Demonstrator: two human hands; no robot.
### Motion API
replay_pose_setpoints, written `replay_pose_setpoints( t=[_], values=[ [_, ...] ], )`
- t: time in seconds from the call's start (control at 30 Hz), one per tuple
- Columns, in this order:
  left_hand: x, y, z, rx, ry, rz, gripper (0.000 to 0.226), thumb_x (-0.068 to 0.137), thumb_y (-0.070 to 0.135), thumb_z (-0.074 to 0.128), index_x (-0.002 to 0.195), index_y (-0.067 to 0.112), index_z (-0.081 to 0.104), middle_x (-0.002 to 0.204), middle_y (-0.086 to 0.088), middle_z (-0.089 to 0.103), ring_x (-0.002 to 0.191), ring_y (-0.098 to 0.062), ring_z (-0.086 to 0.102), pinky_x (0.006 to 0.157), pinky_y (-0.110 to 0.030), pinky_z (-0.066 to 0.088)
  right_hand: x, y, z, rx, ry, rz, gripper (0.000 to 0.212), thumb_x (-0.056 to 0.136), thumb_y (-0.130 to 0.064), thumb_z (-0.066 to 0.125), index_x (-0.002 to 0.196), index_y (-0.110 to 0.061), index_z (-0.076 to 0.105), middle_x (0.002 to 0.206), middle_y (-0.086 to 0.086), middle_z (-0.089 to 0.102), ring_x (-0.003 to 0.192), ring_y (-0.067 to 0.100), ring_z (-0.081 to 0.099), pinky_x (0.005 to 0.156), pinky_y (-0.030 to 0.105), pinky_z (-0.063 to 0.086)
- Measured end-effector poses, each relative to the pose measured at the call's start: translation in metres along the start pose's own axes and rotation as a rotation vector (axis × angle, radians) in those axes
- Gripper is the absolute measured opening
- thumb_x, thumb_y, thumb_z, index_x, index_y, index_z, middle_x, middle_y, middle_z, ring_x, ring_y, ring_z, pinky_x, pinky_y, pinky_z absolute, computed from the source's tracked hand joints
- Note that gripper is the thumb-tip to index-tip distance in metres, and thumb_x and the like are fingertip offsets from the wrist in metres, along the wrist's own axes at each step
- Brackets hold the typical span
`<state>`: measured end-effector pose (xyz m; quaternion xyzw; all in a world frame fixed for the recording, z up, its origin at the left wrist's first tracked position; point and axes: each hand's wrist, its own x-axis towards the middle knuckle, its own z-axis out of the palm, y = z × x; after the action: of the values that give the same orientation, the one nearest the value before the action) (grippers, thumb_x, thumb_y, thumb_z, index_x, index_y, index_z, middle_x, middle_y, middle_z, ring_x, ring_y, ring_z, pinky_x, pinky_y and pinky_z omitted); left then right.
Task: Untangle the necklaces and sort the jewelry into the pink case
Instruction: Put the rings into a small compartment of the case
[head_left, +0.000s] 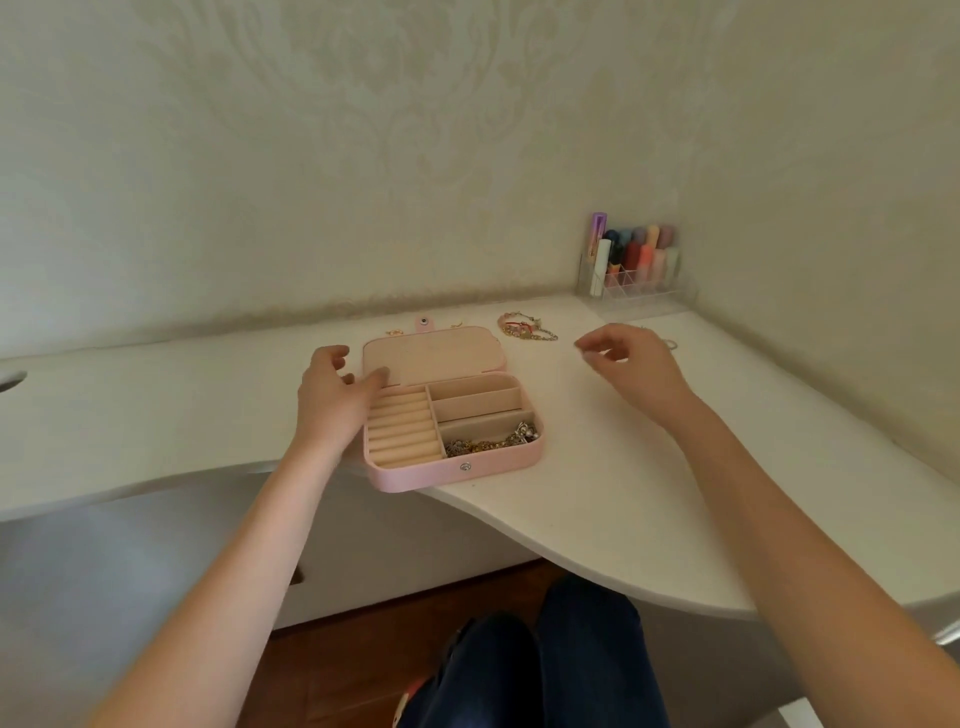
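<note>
We have the pink case (452, 431) lying open at the desk's (649, 467) near edge, lid flat behind it, and a tangle of chains (491, 441) sits in its front right compartment; the ring rolls and the two compartments behind the tangle look bare. Our left hand (335, 400) rests against the case's left side, fingers relaxed, gripping nothing. Our right hand (631, 361) hovers right of the case, fingers loosely curled; whether it pinches anything we cannot tell. Bracelets (524, 327) lie behind the case to its right, small gold pieces (397, 331) just behind its lid, an organizer (636, 265) farther back. We judge sorting barely begun; next, lift out the tangle and tease chains apart.
</note>
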<state>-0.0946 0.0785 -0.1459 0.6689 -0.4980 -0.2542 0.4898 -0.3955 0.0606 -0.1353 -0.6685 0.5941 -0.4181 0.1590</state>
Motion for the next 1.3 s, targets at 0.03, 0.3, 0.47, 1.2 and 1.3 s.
replay_pose_setpoints(
  t=[0.03, 0.3, 0.47, 1.2, 1.3],
  values=[
    [0.003, 0.000, 0.002, -0.021, -0.006, -0.030, 0.056, 0.085, 0.023, 0.066, 0.133, 0.009, 0.042, 0.135, -0.008, 0.049, 0.116, -0.024, 0.054, 0.088, -0.029, 0.039, 0.008, 0.009, -0.001, -0.045, 0.051, 0.034, 0.016, 0.089, -0.011, 0.061, 0.101, -0.015, 0.070, 0.104, -0.001, 0.068, 0.081, 0.009, 0.056, 0.069, 0.004, 0.039],
    [0.035, 0.004, 0.011, 0.067, 0.006, -0.179, 0.064, 0.082, 0.035, 0.068, 0.132, 0.002, 0.044, 0.130, -0.013, 0.055, 0.119, -0.029, 0.052, 0.088, -0.030, 0.038, 0.033, 0.050, 0.009, -0.602, 0.053, 0.114, 0.028, 0.098, -0.020, 0.045, 0.117, -0.020, 0.066, 0.111, 0.012, 0.066, 0.107, 0.036, 0.049, 0.089, 0.039, 0.037],
    [0.052, 0.011, 0.021, 0.200, -0.112, -0.238, 0.073, 0.054, 0.056, 0.063, 0.106, 0.005, 0.061, 0.108, -0.014, 0.065, 0.105, -0.036, 0.058, 0.087, -0.038, 0.047, 0.036, 0.052, 0.012, -0.669, 0.099, 0.057, 0.025, 0.097, -0.019, 0.049, 0.110, -0.018, 0.070, 0.107, 0.009, 0.069, 0.104, 0.035, 0.053, 0.086, 0.039, 0.035],
    [0.039, -0.003, 0.018, 0.166, -0.222, -0.076, 0.087, 0.055, 0.062, 0.067, 0.129, 0.020, 0.048, 0.123, 0.000, 0.058, 0.113, -0.024, 0.054, 0.097, -0.040, 0.044, -0.013, -0.068, 0.071, 0.021, -0.381, -0.373, 0.008, 0.086, -0.012, 0.065, 0.088, -0.016, 0.072, 0.090, -0.003, 0.066, 0.084, 0.007, 0.055, 0.076, 0.011, 0.039],
    [0.041, -0.003, 0.016, 0.095, -0.231, -0.061, 0.101, 0.040, 0.065, 0.074, 0.129, 0.024, 0.047, 0.125, 0.003, 0.058, 0.112, -0.020, 0.056, 0.098, -0.043, 0.045, -0.014, -0.068, 0.072, -0.015, -0.407, -0.363, 0.009, 0.086, -0.012, 0.065, 0.088, -0.015, 0.072, 0.088, -0.003, 0.065, 0.079, 0.005, 0.054, 0.073, 0.009, 0.038]
  ],
)
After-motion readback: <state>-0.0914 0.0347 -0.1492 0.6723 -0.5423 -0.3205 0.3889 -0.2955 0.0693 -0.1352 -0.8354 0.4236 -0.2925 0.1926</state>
